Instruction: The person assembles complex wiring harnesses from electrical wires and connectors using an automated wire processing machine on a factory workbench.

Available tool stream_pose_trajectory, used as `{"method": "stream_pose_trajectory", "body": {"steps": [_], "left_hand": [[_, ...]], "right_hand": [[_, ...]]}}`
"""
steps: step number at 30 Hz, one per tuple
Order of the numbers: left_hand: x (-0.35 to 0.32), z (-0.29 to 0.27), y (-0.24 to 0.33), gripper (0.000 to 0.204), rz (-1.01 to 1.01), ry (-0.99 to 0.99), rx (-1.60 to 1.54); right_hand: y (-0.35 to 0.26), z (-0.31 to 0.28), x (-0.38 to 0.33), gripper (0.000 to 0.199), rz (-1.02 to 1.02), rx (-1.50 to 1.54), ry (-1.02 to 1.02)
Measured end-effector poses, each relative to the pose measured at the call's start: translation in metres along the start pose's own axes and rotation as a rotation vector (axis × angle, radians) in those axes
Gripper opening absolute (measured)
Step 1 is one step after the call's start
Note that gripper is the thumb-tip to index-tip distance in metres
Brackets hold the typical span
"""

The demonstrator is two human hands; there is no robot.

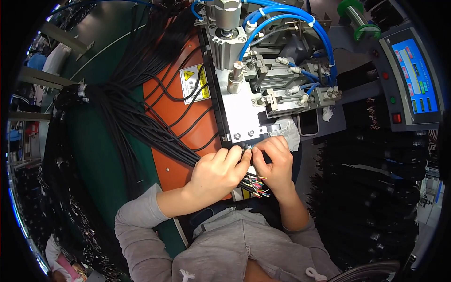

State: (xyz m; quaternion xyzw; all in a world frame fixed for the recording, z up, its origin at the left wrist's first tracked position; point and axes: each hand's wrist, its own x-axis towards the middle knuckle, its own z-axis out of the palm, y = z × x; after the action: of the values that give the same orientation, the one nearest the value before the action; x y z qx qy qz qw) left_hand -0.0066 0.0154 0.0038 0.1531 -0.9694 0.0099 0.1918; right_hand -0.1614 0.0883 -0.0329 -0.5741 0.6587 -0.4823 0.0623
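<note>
My left hand (pixel 217 170) and my right hand (pixel 274 163) meet at the front edge of a metal clamping machine (pixel 242 115). Fingers and thumb are pinched together on each, and the fingertips almost touch. A tiny pale bit shows between them; what it belongs to is too small to make out. Under my left hand runs a bundle of black cables (pixel 171 141). Its stripped ends, thin multicoloured wires (pixel 256 186), stick out below my hands. The left palm hides part of the bundle.
An orange-red plate (pixel 181 115) with a warning label (pixel 194 83) lies left of the machine. Blue air hoses (pixel 324 35) arch over it. At right are a control screen (pixel 416 77), a green-rimmed spool (pixel 359 21) and hanging black cables (pixel 371 188). White crumpled paper (pixel 289 134) lies beside my right hand.
</note>
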Motion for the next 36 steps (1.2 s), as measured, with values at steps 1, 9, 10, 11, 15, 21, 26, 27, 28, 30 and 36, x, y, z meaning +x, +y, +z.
{"method": "stream_pose_trajectory", "body": {"steps": [1,9,10,11,15,21,26,27,28,30,36], "left_hand": [[0.000,0.001,0.000,0.028,0.001,-0.003,-0.002],[-0.001,0.010,-0.008,0.021,-0.008,0.121,-0.082],[-0.001,0.012,-0.009,0.021,0.005,0.126,-0.088],[-0.001,0.014,-0.010,0.019,0.005,0.154,-0.110],[0.002,0.015,-0.013,0.023,-0.024,0.083,-0.149],[-0.001,0.007,-0.014,0.024,-0.059,0.039,-0.151],[-0.006,0.000,-0.012,0.014,-0.082,-0.047,-0.033],[-0.008,0.003,-0.011,0.013,-0.089,-0.030,-0.020],[-0.010,0.008,-0.011,0.013,-0.097,-0.014,-0.006],[-0.009,0.011,-0.013,0.012,-0.125,-0.005,0.050],[-0.003,0.008,-0.023,0.016,0.019,0.088,-0.259]], "right_hand": [[0.002,0.001,0.000,0.008,0.004,0.000,0.000],[0.015,0.011,-0.008,0.007,0.368,0.321,-0.073],[0.018,0.012,-0.010,0.007,0.611,0.556,-0.112],[0.021,0.013,-0.014,0.007,0.613,0.557,-0.106],[0.022,0.020,-0.015,0.007,0.312,0.235,0.034],[0.013,0.023,-0.013,0.011,0.280,0.264,0.085],[0.020,0.024,-0.010,0.013,0.619,0.544,-0.084],[0.019,0.024,-0.012,0.011,0.531,0.517,0.006],[0.017,0.022,-0.011,0.009,0.442,0.491,0.094],[0.016,0.006,-0.008,0.010,0.129,0.407,0.040],[0.011,-0.018,-0.002,0.019,-0.250,0.624,-0.242]]}}
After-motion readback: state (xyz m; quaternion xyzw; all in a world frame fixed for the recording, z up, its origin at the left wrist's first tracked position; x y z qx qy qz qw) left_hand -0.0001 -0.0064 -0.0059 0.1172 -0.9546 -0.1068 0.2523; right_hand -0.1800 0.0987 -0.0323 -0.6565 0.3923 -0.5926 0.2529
